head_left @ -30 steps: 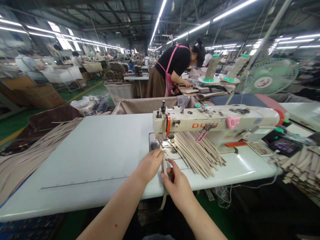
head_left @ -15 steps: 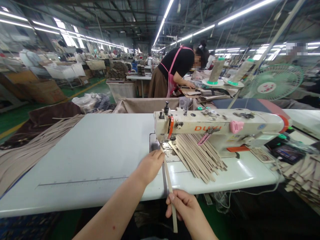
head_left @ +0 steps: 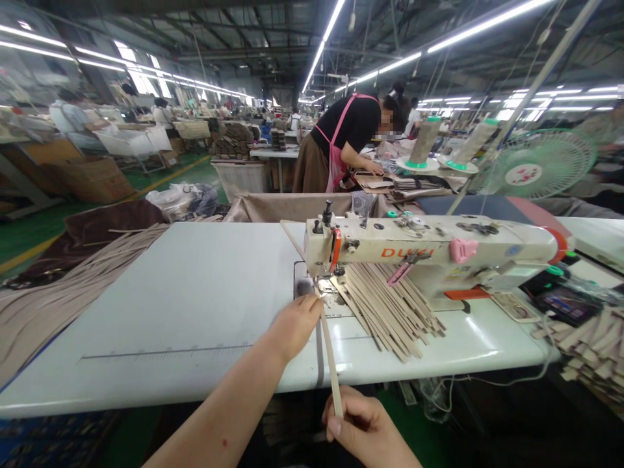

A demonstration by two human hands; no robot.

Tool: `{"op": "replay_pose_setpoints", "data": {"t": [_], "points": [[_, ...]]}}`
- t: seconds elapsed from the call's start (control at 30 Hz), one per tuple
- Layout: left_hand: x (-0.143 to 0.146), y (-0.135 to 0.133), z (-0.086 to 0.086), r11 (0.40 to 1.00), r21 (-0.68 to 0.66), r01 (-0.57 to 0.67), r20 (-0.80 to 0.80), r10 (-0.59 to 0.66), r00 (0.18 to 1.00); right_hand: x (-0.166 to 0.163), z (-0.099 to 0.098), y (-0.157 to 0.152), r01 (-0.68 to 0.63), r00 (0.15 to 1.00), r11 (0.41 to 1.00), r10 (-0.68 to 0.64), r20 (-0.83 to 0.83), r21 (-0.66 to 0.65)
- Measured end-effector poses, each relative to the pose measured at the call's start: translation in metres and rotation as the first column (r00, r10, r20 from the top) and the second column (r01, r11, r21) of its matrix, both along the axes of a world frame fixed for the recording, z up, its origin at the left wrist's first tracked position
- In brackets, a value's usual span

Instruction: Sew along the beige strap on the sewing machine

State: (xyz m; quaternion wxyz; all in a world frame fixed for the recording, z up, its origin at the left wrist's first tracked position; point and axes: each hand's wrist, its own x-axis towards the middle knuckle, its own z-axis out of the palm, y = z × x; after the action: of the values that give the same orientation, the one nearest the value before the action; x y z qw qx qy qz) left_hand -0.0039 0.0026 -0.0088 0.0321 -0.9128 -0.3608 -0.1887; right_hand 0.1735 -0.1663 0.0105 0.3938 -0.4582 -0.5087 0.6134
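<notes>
A cream sewing machine (head_left: 429,250) stands on a white table (head_left: 185,305). A narrow beige strap (head_left: 329,351) runs from under the machine's needle toward me. My left hand (head_left: 292,325) rests on the table with its fingertips pressing the strap just in front of the needle. My right hand (head_left: 363,426) is below the table's front edge and pinches the strap's near end, holding it taut. The strap's far end (head_left: 292,237) sticks out behind the needle. A stack of similar beige straps (head_left: 390,305) lies under the machine's arm.
More beige straps lie in a long heap at the table's left (head_left: 58,299) and in a pile at the right (head_left: 592,344). A green fan (head_left: 533,166) and two thread cones (head_left: 424,143) stand behind the machine. A person in a pink apron (head_left: 341,140) works at the table beyond.
My right hand has slid back along the strap, from beside my left hand to below the table's edge. The strap has fed through the needle and now sticks out behind the machine.
</notes>
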Motion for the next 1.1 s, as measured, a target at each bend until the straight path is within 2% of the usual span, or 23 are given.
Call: {"op": "replay_pose_setpoints", "data": {"t": [0.07,0.13,0.3,0.73,1.0,1.1], "points": [[0.001,0.0,0.001,1.0,-0.001,-0.002,0.026,0.002,1.0,0.0,0.0,0.002,0.033,0.996,0.998,-0.037,0.077,0.057],[0.001,-0.001,0.002,1.0,-0.001,-0.006,0.037,0.006,0.999,-0.001,0.001,0.004,0.085,0.99,0.995,-0.09,0.105,0.056],[0.002,-0.001,0.002,1.0,-0.01,-0.015,0.048,0.015,0.999,-0.007,0.0,0.007,0.211,0.977,0.97,-0.214,-0.01,-0.12],[0.002,-0.001,0.006,1.0,-0.018,-0.021,0.001,0.021,1.0,-0.004,-0.007,-0.002,0.189,0.982,0.97,-0.189,0.015,-0.155],[-0.001,-0.001,0.004,1.0,-0.026,-0.001,0.022,0.002,1.0,-0.007,0.01,-0.014,0.177,0.984,0.975,-0.177,0.016,-0.136],[-0.002,-0.001,0.003,1.0,-0.027,0.001,0.046,0.0,0.999,-0.006,0.01,-0.016,0.163,0.987,0.978,-0.162,0.02,-0.132]]}}
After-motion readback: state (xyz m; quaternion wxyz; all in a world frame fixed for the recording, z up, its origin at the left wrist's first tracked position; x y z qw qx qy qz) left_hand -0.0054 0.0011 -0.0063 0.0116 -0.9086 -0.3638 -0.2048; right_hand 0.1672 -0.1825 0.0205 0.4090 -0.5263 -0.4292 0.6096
